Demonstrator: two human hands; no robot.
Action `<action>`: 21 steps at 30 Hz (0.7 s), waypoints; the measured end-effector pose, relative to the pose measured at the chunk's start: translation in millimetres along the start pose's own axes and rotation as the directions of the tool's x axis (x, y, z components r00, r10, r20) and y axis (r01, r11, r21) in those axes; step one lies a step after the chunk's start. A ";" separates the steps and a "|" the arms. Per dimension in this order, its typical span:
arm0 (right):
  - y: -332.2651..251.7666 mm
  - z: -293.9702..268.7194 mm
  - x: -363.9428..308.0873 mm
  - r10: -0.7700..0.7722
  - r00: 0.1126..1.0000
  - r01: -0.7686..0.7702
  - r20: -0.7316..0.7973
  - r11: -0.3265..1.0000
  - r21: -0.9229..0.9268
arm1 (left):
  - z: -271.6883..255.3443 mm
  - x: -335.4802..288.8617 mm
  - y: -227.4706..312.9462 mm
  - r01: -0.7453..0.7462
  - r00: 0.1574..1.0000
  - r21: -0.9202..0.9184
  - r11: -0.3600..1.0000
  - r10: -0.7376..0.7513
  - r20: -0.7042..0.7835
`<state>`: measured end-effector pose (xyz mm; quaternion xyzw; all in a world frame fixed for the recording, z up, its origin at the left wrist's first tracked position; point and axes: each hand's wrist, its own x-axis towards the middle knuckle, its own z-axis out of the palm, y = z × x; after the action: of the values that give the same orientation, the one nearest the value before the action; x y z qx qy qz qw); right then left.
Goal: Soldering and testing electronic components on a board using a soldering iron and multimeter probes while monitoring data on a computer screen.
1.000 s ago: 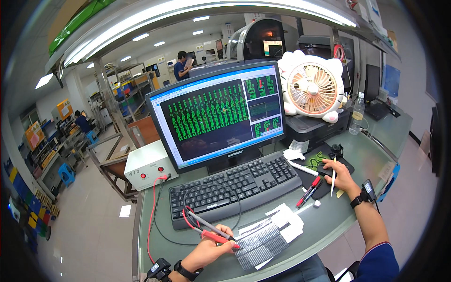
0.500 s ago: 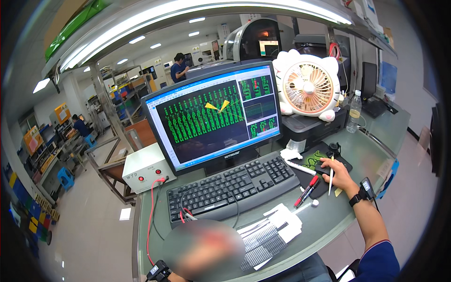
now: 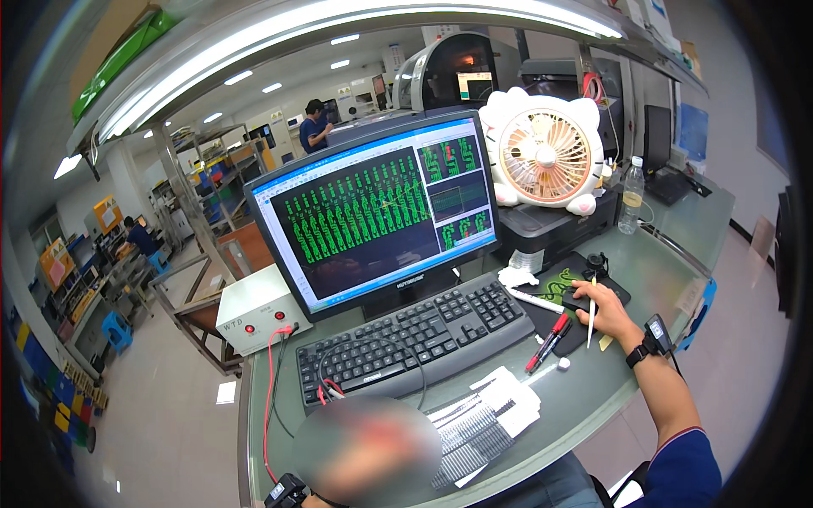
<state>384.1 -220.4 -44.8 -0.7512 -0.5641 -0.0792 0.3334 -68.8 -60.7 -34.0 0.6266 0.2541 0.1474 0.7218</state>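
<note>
My right hand (image 3: 606,311) rests over a black computer mouse (image 3: 577,298) on a dark mouse pad (image 3: 566,273) with a green pattern. A thin white stick (image 3: 591,322) is tucked between its fingers. At the lower middle, my left hand (image 3: 364,461) is smeared by a blur patch; its fingers and anything in them cannot be made out. Beside the blur lie printed strip sheets (image 3: 472,436). Ahead stands a monitor (image 3: 373,212) showing rows of green circuit patterns, with a black keyboard (image 3: 415,334) below it.
Red and black markers (image 3: 549,343) lie left of my right hand, near a small white cap (image 3: 563,364). A white box (image 3: 261,313) with red and black leads stands left. A cat-shaped fan (image 3: 546,152) sits atop a black printer (image 3: 555,229); a bottle (image 3: 631,199) stands beside it.
The large yellow pointers on the screen have shrunk to a small mark. My view has shifted slightly; my right hand stays on the mouse.
</note>
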 end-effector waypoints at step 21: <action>-208.8 8.6 31.0 -0.496 0.850 0.381 0.179 0.812 0.443 | 3.5 -2.3 9.7 -0.052 0.998 0.035 0.998 0.054 -0.045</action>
<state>204.8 -161.2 49.8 -0.5201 -0.7698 0.0688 0.3636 -67.8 -63.1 -23.8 0.6418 0.2563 0.1764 0.7010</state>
